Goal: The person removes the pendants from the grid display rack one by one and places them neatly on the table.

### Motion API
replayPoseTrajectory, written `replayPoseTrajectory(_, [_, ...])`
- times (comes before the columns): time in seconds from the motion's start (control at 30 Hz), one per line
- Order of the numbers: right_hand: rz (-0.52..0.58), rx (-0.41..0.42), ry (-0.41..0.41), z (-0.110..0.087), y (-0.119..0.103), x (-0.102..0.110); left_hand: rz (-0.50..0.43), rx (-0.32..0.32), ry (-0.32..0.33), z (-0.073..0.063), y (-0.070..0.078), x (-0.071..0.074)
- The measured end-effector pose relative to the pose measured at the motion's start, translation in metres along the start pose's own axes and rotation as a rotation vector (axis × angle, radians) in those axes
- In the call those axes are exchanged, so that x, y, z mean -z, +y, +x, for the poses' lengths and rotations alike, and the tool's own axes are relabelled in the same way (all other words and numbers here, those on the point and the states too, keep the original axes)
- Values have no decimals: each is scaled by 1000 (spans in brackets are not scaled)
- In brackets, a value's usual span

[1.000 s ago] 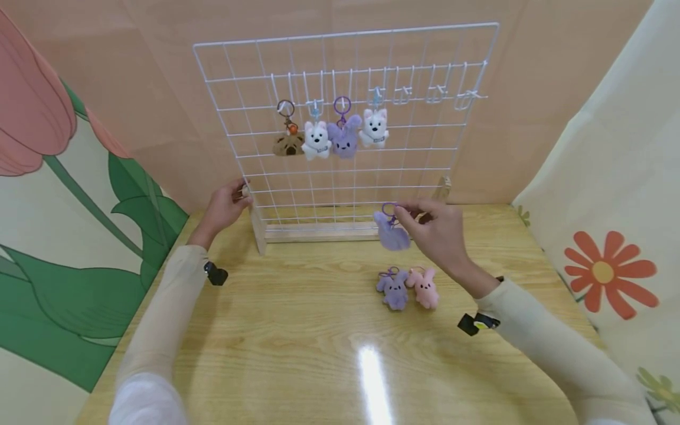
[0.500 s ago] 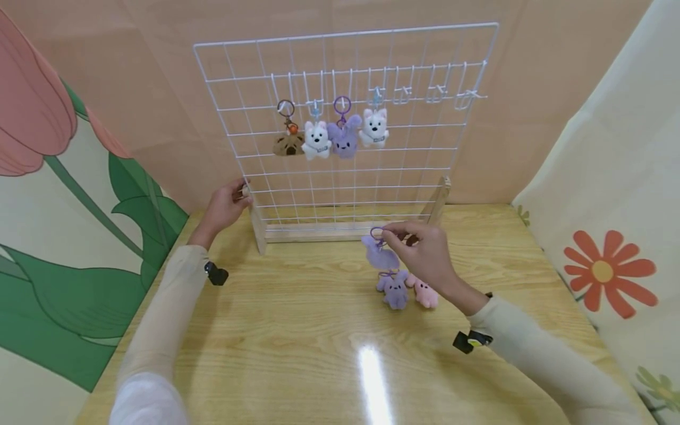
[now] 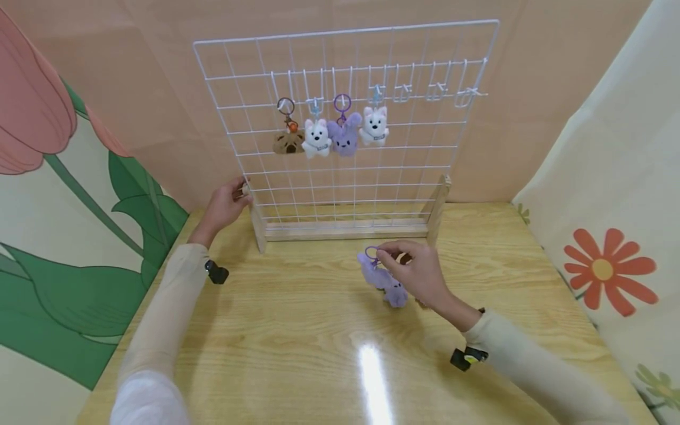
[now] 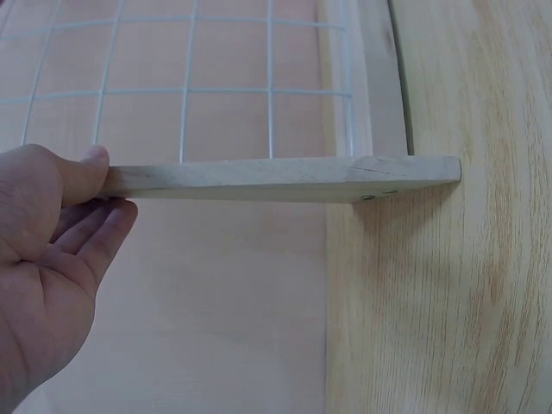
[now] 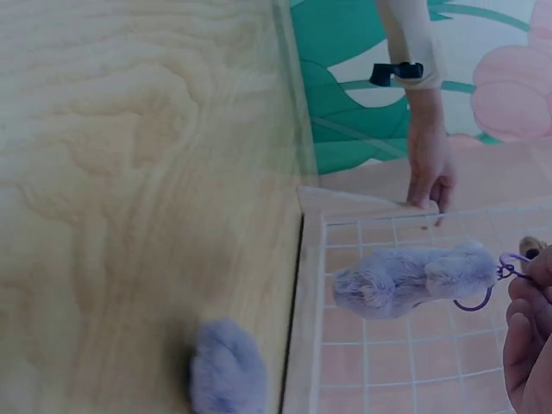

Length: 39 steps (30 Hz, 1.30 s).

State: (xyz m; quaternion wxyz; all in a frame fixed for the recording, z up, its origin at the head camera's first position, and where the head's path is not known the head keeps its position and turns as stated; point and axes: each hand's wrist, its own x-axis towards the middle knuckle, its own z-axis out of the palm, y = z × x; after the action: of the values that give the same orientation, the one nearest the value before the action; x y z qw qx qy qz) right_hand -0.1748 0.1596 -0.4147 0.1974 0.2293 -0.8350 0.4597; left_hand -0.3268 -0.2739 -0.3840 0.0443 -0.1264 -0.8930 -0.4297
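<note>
My left hand (image 3: 225, 206) grips the wooden side post (image 4: 285, 177) of the rack stand, thumb above and fingers below in the left wrist view. In the head view my right hand (image 3: 419, 273) pinches the metal ring of a purple plush keychain (image 3: 373, 273) just above the table. Its fluffy body (image 5: 414, 280) dangles from the ring in the right wrist view. Behind and below it, a second purple plush keychain (image 3: 396, 296) lies on the table, partly covered. The pink plush beside that one is almost wholly hidden by my right hand.
A white wire grid (image 3: 350, 177) stands at the back in a wooden base (image 3: 345, 231). On its hooks hang a brown plush (image 3: 288, 143), two white dog plushes (image 3: 317, 139) and a purple plush (image 3: 345, 139). More white hooks (image 3: 437, 90) sit farther right.
My right hand has come down and toward me, slightly left, carrying the purple plush keychain from before the grid to over the plushes on the table. The left hand stays put.
</note>
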Motion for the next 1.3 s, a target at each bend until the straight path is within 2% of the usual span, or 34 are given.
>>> replayPoseTrajectory(0.43, [-21, -96, -32, -28, 11, -10, -13, -6, 16, 3, -3, 1])
replayPoseTrajectory(0.8, [12, -103, -48, -47, 20, -18, -24, -3, 21, 2, -4, 1])
replayPoseTrajectory(1.03, [3, -159, -57, -48, 25, -28, 0, 1, 26, 1, -2, 0])
replayPoseTrajectory(1.3, [3, -161, -80, -39, 27, -32, 2, -3, 21, 1, -2, -1])
